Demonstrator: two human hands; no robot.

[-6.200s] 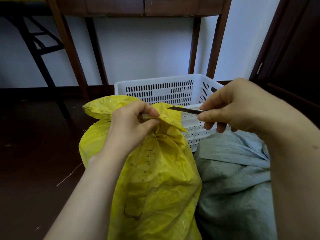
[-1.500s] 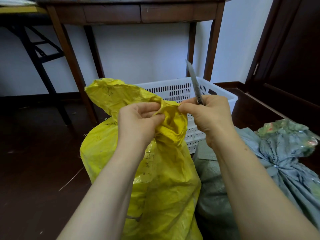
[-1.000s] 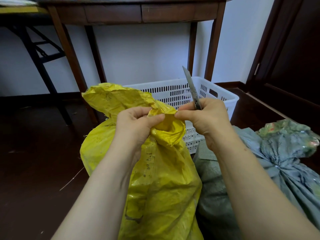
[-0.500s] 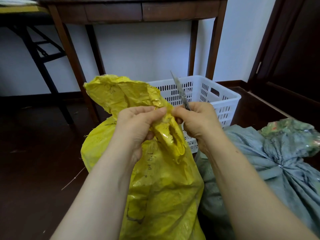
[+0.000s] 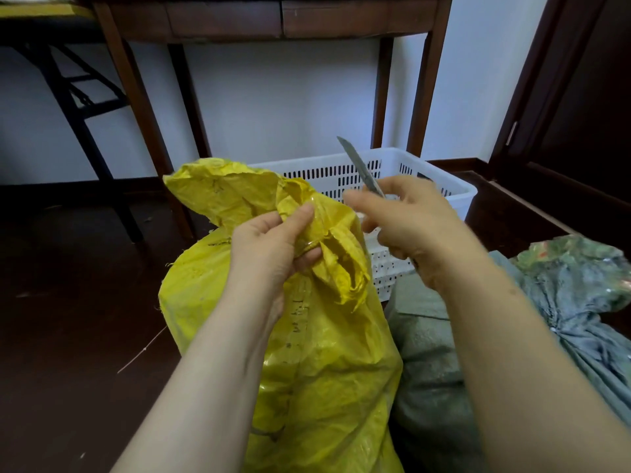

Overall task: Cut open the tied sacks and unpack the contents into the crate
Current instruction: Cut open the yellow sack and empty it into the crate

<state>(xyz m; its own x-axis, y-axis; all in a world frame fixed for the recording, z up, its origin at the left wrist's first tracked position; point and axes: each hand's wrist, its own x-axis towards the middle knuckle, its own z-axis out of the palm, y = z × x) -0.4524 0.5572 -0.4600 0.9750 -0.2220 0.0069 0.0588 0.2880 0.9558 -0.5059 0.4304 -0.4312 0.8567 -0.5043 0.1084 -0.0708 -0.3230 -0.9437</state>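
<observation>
My feed runs dim and soft. Flat, pale light lies on the white wall (image 5: 290, 107); the dark floor (image 5: 68, 302) swallows detail. The right hand (image 5: 409, 227) and knife (image 5: 358, 165) are motion-blurred. Straight lines bow near the edges.

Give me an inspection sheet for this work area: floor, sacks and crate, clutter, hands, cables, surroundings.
Surface: dark wooden floor; the sacks and crate stand on it.
Job's things: yellow sack upright in front; white crate behind it; grey-green sack to its right; blue-grey sack far right, neck bunched and tied; knife.
Clutter: thin string on the floor, left of the yellow sack.
Hands: left hand grips the yellow sack's bunched neck; right hand holds the knife, blade pointing up, clear of the sack.
Cables: nothing seen.
Surroundings: wooden table against a white wall; dark door at right.
</observation>
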